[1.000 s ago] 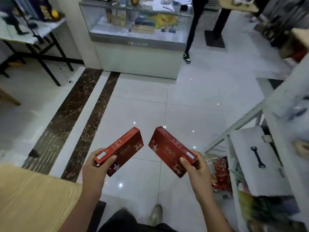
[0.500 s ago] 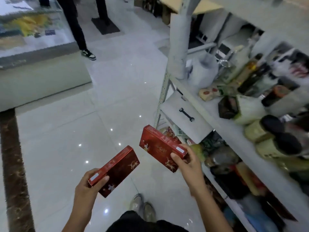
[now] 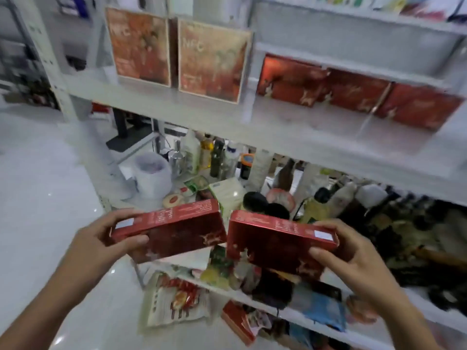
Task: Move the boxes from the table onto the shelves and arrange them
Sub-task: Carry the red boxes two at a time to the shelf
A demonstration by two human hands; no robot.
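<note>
left hand (image 3: 101, 245): fingers pinching flat red cardboard box (image 3: 171, 231) | right hand (image 3: 353, 258): fingers pinching second flat red cardboard box (image 3: 275, 242) | boxes just apart, below white metal shelf (image 3: 290, 127)

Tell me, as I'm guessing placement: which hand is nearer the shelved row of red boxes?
Right. The right hand sits straight below the row of red boxes; the left hand is below and far off to its left.

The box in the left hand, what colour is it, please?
The flat cardboard box is red; head view shows it.
</note>
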